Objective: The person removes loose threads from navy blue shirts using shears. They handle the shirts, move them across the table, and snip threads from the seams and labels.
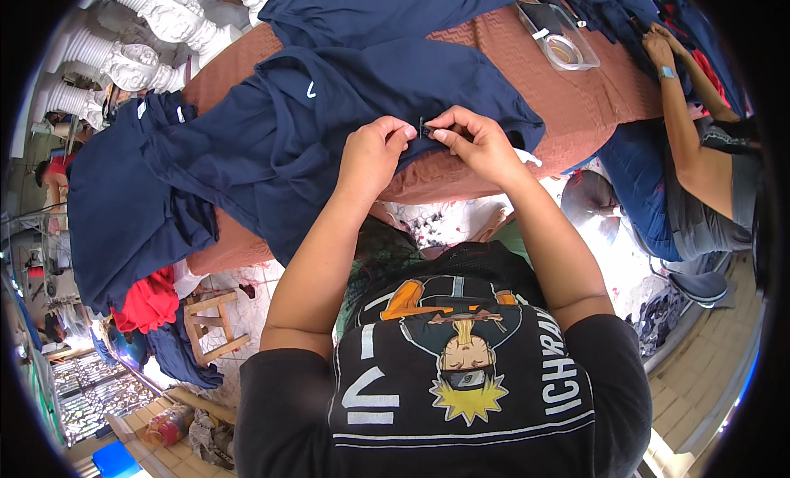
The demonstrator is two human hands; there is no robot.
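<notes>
My left hand (372,153) and my right hand (479,146) meet above the near edge of a navy garment (247,136). The right thumb and fingers pinch a small dark object (424,129) with a thin upright part; its kind is too small to tell. Close beside it, the left thumb and forefinger are pressed together, and whatever they hold is hidden. The garment lies spread and wrinkled, with a small white mark on it. Its left part hangs over the table's edge.
A brown cloth covers the table (485,54). A clear plastic box (588,62) holds a roll of tape. Another person (695,145) works at the right, near a round black seat (698,287). White ornate columns (136,64) stand far left; a wooden stool (216,323) is below.
</notes>
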